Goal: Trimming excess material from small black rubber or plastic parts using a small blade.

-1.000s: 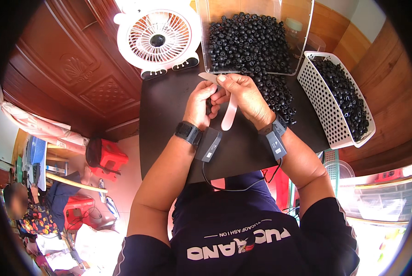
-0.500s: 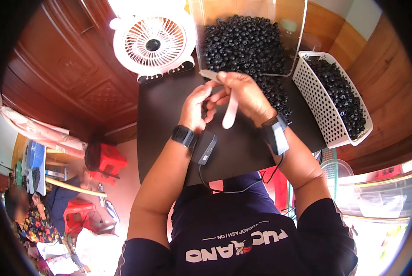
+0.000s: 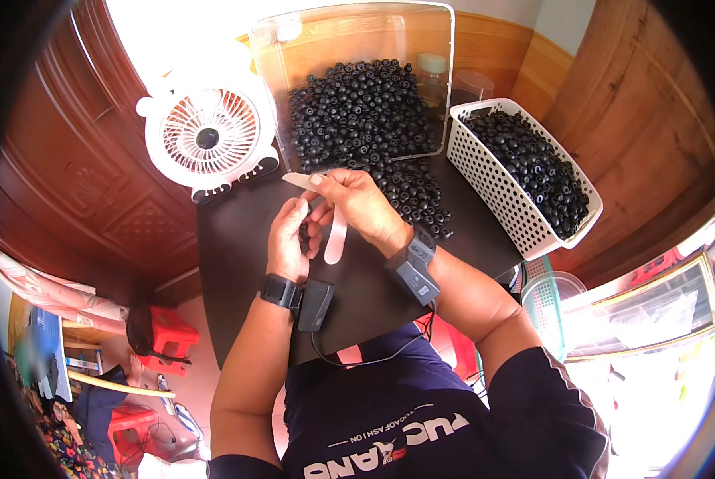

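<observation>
My left hand [image 3: 288, 238] and my right hand [image 3: 356, 203] meet over the black tabletop [image 3: 238, 263], both gripping a bent pale plastic strip [image 3: 335, 236]. One end of the strip pokes out at the upper left, the other hangs down between my hands. A small black bead seems pinched at my left fingertips. A heap of small black beads [image 3: 357, 120] lies just beyond my hands, spilling from a clear plastic container [image 3: 294, 48]. Both wrists wear black bands with small devices.
A white table fan [image 3: 206, 137] stands at the back left. A white perforated basket [image 3: 469, 156] full of black beads sits at the right. Wooden panelling surrounds the table. Red stools [image 3: 166, 335] and clutter lie on the floor at the left.
My hands stay together on the strip with only small finger shifts. The view has shifted slightly, so everything sits a little lower in the picture.
</observation>
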{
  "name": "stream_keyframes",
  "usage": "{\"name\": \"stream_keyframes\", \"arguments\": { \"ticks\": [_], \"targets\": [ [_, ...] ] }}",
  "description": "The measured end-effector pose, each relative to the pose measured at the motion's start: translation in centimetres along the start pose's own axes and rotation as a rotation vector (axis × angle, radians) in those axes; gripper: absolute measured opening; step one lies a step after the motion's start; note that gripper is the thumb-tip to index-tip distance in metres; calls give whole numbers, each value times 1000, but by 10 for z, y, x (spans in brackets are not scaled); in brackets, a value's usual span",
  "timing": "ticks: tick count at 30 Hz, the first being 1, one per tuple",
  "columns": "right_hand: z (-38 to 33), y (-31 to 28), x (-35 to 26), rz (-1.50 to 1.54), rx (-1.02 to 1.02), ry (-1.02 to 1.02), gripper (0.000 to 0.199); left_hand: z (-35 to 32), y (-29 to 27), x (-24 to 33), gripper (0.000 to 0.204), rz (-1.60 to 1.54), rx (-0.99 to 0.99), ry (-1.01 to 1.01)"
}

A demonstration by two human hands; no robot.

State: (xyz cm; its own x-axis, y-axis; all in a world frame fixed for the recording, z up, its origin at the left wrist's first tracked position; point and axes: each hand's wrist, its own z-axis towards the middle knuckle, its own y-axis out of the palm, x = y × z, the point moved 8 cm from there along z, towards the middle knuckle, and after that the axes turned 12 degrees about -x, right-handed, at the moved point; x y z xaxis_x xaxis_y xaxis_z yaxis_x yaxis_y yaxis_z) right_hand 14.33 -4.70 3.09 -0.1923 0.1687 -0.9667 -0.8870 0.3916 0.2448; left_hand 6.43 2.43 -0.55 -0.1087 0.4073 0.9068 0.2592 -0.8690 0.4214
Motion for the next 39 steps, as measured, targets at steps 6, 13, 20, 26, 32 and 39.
{"name": "stream_keyframes", "arguments": {
  "ticks": [6, 13, 20, 26, 32, 39],
  "targets": [
    [-3, 7, -5, -181, 25, -131, 28, 10, -19, -7, 18, 70, 118, 81],
    [-6, -15, -16, -174, 66, -204, 29, 12, -5, -7, 19, 119, 68, 70],
    [-15, -9, -15, -221, 63, -199, 26, 7, -13, -1, 21, 299, 124, 36],
    [-21, -5, -28, -374, 92, -278, 25, 6, -20, 3, 17, 285, 110, 41],
    [-34, 0, -41, -547, 147, -389, 21, 8, -31, 3, 19, 278, 163, 33],
    [-37, 19, -44, -722, 9, -425, 27, 7, -59, 2, 25, 22, 125, 30]
  ]
}}
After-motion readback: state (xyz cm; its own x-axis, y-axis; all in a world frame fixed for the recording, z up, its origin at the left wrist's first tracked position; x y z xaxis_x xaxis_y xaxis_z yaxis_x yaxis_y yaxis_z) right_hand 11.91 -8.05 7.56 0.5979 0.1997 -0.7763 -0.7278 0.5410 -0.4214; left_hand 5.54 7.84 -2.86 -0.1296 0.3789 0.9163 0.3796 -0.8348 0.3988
